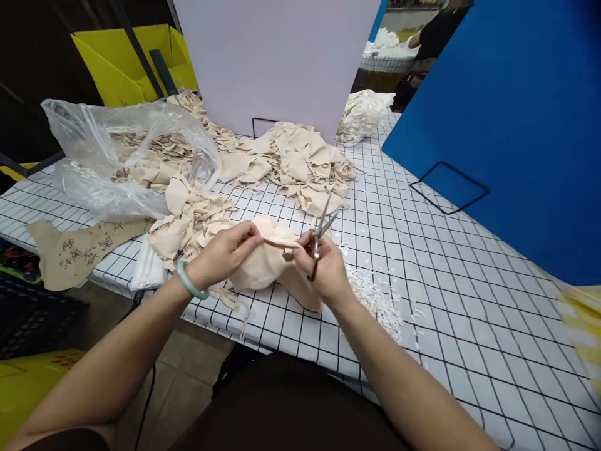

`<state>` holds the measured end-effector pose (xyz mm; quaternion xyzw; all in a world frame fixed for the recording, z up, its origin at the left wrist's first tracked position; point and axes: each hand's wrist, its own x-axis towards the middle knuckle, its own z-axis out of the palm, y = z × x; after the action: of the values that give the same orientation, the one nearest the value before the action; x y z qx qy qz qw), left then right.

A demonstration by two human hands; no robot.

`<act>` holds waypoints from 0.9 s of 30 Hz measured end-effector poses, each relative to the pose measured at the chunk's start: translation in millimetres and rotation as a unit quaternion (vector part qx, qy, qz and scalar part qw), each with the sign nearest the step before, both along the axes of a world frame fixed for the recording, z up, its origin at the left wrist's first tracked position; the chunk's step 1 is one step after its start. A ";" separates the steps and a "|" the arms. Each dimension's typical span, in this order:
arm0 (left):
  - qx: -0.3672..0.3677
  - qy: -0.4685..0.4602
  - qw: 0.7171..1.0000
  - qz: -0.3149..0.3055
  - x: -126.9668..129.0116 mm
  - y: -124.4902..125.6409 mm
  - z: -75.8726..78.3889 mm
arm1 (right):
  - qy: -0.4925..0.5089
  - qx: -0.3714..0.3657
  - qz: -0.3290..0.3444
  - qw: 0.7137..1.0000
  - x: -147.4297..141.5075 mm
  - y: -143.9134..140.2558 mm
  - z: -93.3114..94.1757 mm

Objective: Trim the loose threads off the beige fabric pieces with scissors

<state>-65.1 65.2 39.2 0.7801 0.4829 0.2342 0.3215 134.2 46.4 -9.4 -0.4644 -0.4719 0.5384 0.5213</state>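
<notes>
Right hand (328,272) is closed around small metal scissors (319,235), blades parted and pointing up and slightly right, away from the person. Left hand (225,254) pinches a thin strap on a cream fabric piece (263,263), pulled taut left-to-right toward the blades. It sits near the table's (469,300) front edge, with white trimmings (375,300) just right and a fabric pile (295,163) farther back.
</notes>
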 end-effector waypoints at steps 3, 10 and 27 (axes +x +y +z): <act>-0.049 0.030 0.995 -0.077 -23.3 -0.1 3.0 | 0.062 -0.019 0.054 0.996 12.5 6.2 16.6; -0.168 -0.046 0.982 -0.070 -34.1 -23.5 34.9 | 0.081 -0.077 0.116 0.987 4.9 26.5 19.9; -0.100 -0.261 0.960 -0.024 46.3 -49.0 11.1 | 0.071 -0.006 0.046 0.996 5.1 -28.0 -23.2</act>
<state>-18.8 16.2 50.3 0.6673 0.3845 0.3723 0.5180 139.3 18.4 -32.6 -0.4061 -0.4515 0.5959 0.5255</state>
